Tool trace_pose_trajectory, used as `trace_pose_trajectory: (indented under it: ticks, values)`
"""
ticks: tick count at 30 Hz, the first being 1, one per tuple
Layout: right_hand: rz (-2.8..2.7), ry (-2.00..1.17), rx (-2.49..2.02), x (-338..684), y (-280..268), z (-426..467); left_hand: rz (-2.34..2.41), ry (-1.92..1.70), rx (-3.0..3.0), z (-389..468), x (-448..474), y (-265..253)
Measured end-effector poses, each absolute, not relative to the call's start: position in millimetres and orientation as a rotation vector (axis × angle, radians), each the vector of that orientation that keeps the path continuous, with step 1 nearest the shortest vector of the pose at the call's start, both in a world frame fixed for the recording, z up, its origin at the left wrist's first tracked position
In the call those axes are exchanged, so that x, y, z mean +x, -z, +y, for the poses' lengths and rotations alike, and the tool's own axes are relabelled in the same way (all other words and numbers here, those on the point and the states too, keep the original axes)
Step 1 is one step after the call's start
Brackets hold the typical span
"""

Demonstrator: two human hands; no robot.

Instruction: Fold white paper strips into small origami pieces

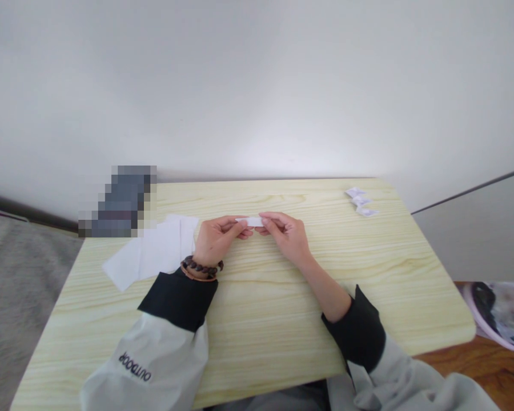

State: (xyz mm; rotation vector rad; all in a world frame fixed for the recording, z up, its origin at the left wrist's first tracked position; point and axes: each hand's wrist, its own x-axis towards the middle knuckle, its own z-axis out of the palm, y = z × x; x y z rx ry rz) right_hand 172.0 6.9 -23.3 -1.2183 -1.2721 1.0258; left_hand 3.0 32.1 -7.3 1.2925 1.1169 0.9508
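A small folded strip of white paper [252, 221] is held up above the middle of the table. My left hand [220, 235] pinches its left end between thumb and fingers. At the right end, the thumb and fingers of my right hand [286, 233] grip it too. Part of the paper is hidden behind my fingertips. White paper sheets [159, 251] lie overlapping beside my left wrist. Several small folded paper pieces [361, 202] with pointed ends sit in a group at the far right of the table.
The pale wood-grain table [257, 331] stands against a white wall [257, 91]. A dark, pixelated object [122, 202] is at the table's back left corner. Beyond the right edge, a pink-rimmed bin [492, 314] with a plastic liner stands on the wooden floor.
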Motion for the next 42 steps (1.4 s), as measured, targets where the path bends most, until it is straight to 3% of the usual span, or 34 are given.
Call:
trace_pose_trajectory:
  ticks: [36,42]
  values:
    - [-1.641,-0.724,-1.232,173.4,19.2,4.4,1.153,-0.846,1.960,30.9,2.7,5.2]
    - [-1.431,-0.870,-1.264,172.9,21.4,6.1,1.230,-0.921,1.807,29.9,4.4,7.9]
